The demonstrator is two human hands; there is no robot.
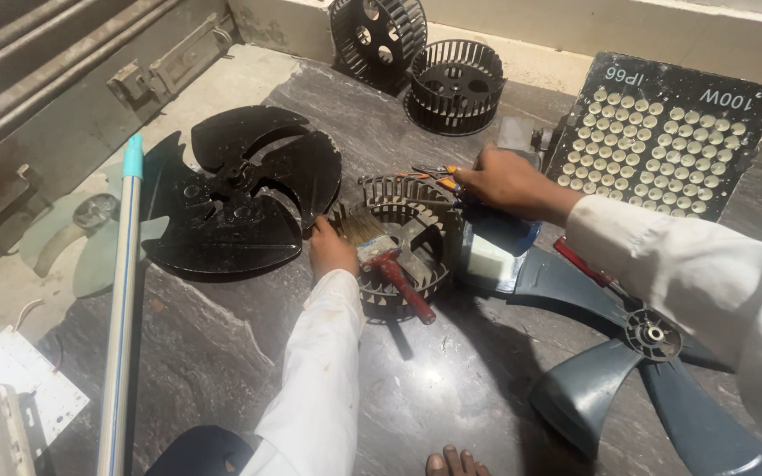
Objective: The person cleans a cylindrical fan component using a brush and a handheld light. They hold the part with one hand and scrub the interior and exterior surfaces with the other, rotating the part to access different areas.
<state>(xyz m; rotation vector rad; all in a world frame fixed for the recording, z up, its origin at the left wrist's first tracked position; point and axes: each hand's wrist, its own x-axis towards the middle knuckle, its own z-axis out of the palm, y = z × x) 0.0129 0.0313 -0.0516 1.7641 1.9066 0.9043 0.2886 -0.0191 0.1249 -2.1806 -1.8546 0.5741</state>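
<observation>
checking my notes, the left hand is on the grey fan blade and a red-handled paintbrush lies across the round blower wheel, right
Not quite. In the head view the left hand rests at the edge of the black fan blade, not the grey fan blade. The red-handled paintbrush does lie across the round blower wheel.

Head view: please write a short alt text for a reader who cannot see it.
Seen from above, a person's left hand rests beside a red-handled paintbrush lying on a round blower wheel, while the right hand reaches to small tools. Black and grey fan blades lie on the dark stone floor.
</observation>
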